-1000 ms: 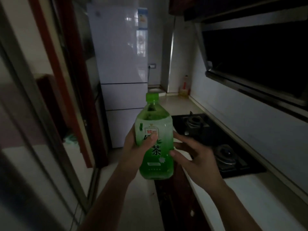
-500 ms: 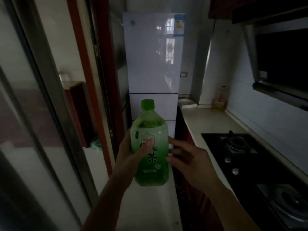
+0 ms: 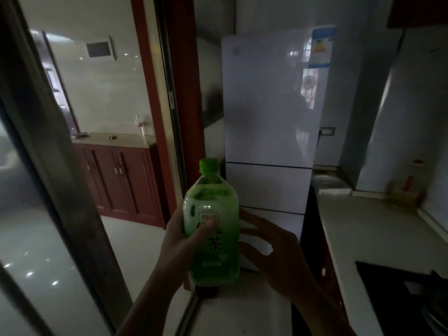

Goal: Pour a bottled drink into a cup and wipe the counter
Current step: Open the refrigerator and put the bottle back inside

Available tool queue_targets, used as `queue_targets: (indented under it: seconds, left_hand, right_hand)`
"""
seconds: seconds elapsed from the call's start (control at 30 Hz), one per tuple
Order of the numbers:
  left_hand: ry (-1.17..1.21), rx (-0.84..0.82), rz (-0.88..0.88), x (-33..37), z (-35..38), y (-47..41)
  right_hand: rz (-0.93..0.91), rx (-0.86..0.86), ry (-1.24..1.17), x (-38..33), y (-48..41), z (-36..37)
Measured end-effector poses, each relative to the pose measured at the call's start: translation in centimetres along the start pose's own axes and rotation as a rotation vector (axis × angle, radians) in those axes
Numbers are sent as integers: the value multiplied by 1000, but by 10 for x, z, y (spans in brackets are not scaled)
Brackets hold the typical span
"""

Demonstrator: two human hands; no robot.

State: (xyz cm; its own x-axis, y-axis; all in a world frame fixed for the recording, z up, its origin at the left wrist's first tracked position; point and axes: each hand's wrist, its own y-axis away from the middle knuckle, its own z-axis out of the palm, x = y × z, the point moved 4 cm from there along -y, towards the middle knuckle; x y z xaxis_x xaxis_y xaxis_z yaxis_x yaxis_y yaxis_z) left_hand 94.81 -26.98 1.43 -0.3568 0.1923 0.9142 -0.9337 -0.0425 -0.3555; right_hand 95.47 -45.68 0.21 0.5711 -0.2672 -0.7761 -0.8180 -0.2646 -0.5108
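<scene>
Facing a tall white fridge (image 3: 269, 105) with a pale counter (image 3: 378, 236) along its right side. Gripping a green drink bottle (image 3: 213, 260) upright in the air before the fridge, left hand (image 3: 180, 246) wrapped round its middle, thumb across the label (image 3: 215, 247). Hovering just right of the bottle with the right hand (image 3: 276, 260), fingers (image 3: 251, 215) spread and loosely bent, holding nothing. Showing a green cap (image 3: 209, 165) on the bottle's neck

Bare left forearm (image 3: 150, 301), right forearm (image 3: 322, 314)
</scene>
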Motion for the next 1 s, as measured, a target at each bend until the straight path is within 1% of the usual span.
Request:
queue_targets:
  seconds: [0.13,0.27,0.43,0.53,0.67,0.73,0.9,1.0]
  left_hand:
    - [0,31,-10,-24,3,-42]
    - [32,34,-44,-56,4,-89]
    - [68,57,8,-88,-1,-169]
    - [76,23,55,-102,-2,-229]
    - [97,-45,114,-114,4,-309]
    - [93,-60,107,-128,5,-340]
    - [88,-63,64,-167,16,-402]
    - [57,-56,49,-190,24,-438]
  right_hand:
    - [-49,-6,25,34,-38,-8]
    - [-21,-8,21,74,-77,-13]
    - [-20,-36,65,108,-153,-20]
    - [-8,-38,119,128,-202,-29]
    - [1,-1,107,160,-266,-45]
    - [14,1,118,181,-290,-48]
    - [13,66,94,231,-328,-59]
    - [5,46,98,265,-357,-71]
